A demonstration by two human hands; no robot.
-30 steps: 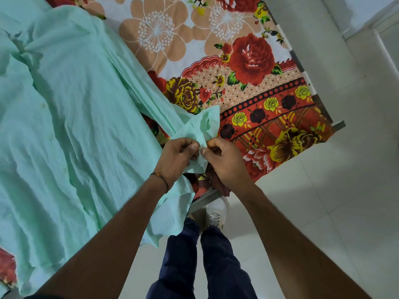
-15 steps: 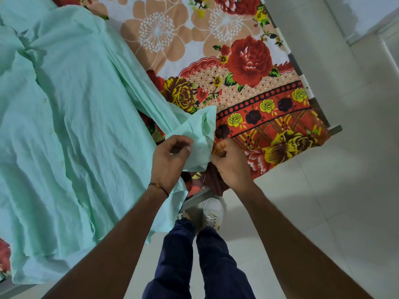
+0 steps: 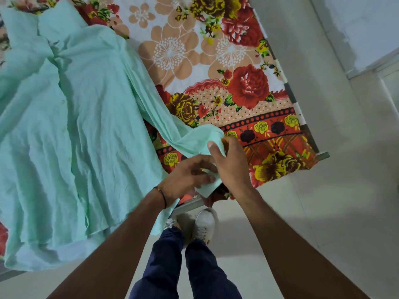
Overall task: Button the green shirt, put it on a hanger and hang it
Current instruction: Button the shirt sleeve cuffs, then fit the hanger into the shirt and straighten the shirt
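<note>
Since 0.5 s ago: right grip (image 3: 231, 162) has moved up over the sleeve end, and left grip (image 3: 185, 178) has dropped to the cuff's lower edge. Right grip pinches the cuff (image 3: 210, 187), thumb on top. Left grip has fingertips on the cuff but is blurred, can't tell if it's clamped.

Looks like cuff buttoning. Keep the cuff taut between both grips, lay the edges flat, thumb the button through, and don't drag the sleeve (image 3: 164, 117) off the bed.

Shirt (image 3: 86, 126) lies spread at 9 o'clock, sleeve running to 6. Bed (image 3: 322, 155) has a floral sheet (image 3: 237, 87) at 12, corner at 3. Pale floor (image 3: 334, 212) runs 3 to 6, wall (image 3: 367, 29) at 1. No hanger in view.
</note>
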